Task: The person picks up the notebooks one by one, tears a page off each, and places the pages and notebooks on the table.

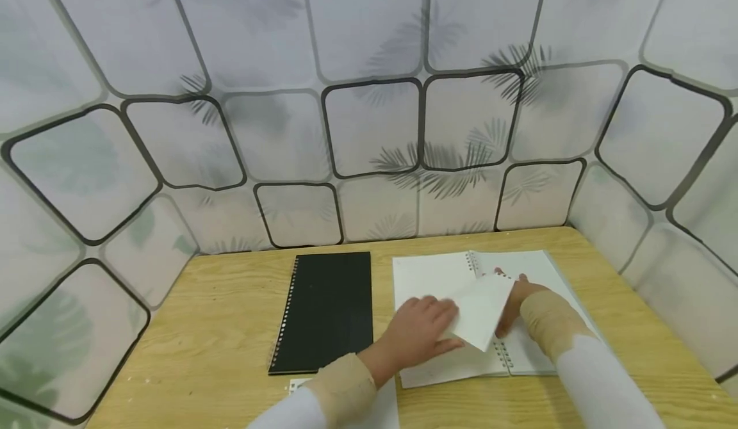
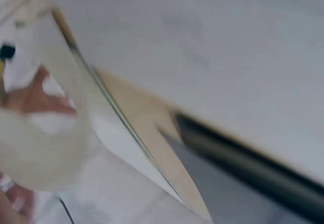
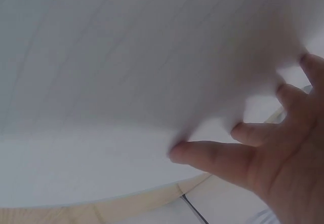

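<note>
A spiral notebook [image 1: 429,275] lies spread on the table, its white pages on both sides of the wire coil. Over its middle a small white sheet [image 1: 483,307] stands raised and bent, with punched holes along its upper edge. My left hand [image 1: 416,331] is at the sheet's left edge, fingers extended and thumb apart. Partly hidden behind the sheet, my right hand [image 1: 519,304] is on its right side. In the right wrist view its spread fingers [image 3: 217,155] touch a white paper surface with their tips. The left wrist view is blurred by motion, with curved paper [image 2: 55,158] near the hand.
A black spiral-bound notebook [image 1: 328,307] lies to the left of the spread one. White paper [image 1: 380,410] with a punched edge shows under my left forearm at the front. The wooden table [image 1: 190,326] meets patterned cloth walls [image 1: 369,128] at the back and sides.
</note>
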`<action>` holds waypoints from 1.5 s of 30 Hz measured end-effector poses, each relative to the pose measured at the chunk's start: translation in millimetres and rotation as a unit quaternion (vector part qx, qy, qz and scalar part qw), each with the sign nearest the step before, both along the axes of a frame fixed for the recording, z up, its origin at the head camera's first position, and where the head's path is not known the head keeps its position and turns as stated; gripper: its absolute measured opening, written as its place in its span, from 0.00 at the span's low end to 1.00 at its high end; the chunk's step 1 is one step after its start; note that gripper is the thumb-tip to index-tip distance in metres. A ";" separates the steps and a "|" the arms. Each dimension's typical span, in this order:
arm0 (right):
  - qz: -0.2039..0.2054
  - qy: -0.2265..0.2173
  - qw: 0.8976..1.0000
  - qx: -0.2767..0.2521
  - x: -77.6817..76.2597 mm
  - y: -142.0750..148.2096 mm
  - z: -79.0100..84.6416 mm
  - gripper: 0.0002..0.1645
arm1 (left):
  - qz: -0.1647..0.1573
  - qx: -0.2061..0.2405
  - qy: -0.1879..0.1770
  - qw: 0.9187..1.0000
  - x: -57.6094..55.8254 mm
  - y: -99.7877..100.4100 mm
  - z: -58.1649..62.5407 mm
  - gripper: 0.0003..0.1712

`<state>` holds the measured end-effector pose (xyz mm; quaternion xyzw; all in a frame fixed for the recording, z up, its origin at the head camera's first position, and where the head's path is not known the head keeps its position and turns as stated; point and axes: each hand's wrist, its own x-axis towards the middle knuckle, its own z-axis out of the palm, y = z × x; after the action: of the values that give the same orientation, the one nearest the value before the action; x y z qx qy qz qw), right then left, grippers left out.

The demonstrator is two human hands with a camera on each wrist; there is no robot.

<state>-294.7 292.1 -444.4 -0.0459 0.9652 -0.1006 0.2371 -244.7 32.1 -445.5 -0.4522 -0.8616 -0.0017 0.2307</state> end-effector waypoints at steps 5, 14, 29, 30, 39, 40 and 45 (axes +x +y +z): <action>0.011 0.009 1.000 0.002 -2.8 3.4 -9.7 0.81 | 0.218 0.079 -0.298 0.926 -30.6 -22.9 -1.9 0.28; 0.016 0.018 1.000 -0.004 1.4 3.1 -18.3 0.80 | 0.017 0.055 0.030 0.998 10.5 -39.1 11.9 0.07; 0.025 0.012 1.000 0.005 5.2 -0.5 -2.7 0.82 | -0.226 0.064 0.165 0.958 69.4 -48.7 17.6 0.14; 0.022 0.012 1.000 0.007 5.4 -1.2 -2.1 0.82 | -0.231 0.064 0.162 0.957 71.9 -49.8 18.9 0.15; 0.009 0.008 1.000 0.010 5.1 -2.4 -7.4 0.82 | -0.276 0.061 0.142 0.949 89.7 -52.4 24.8 0.18; 0.008 0.007 1.000 0.009 5.1 -2.5 -8.1 0.82 | -0.286 0.063 0.142 0.946 91.4 -53.2 25.0 0.16; 0.011 0.010 1.000 0.009 7.4 -4.1 -9.1 0.81 | -0.323 0.038 0.099 0.940 99.8 -58.7 29.9 0.11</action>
<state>-287.3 288.0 -453.5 -0.0548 0.9678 -0.0885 0.2290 -144.9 -26.7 -415.7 -0.6950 -0.6412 -0.0640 0.3189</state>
